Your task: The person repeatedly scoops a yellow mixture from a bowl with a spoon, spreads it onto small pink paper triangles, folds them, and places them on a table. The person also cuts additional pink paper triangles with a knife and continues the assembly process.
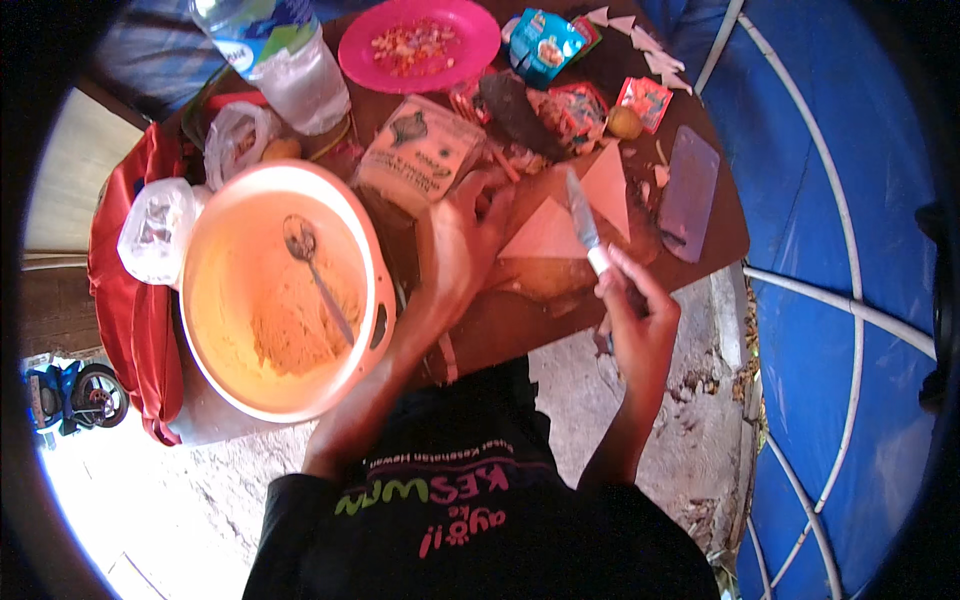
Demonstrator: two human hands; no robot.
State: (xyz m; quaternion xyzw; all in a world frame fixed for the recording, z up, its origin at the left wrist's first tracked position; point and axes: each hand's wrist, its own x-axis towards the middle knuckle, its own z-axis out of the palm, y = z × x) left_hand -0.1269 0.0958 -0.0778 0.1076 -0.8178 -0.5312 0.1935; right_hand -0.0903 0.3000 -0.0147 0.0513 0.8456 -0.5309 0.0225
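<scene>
In my right hand [640,315] is a knife [581,207], gripped by its white handle, with its blade pointing away from me between two pale triangular sheets. One triangular sheet [548,232] lies nearer, left of the blade; another triangular sheet [608,187] lies to its right. Both rest on a brown board or surface [545,280]. My left hand [468,225] has its fingers curled beside the left sheet, close to a printed square package [420,152]. What those fingers press or hold is hidden.
Left of my forearm stands a large basin [285,400] with a spoon [322,285] in a pasty mixture. Farther back are a water bottle [300,85], a pink plate [360,55] of chopped bits, a blue pouch [545,45] and several cut triangles [645,40]. A translucent tray [690,190] lies right.
</scene>
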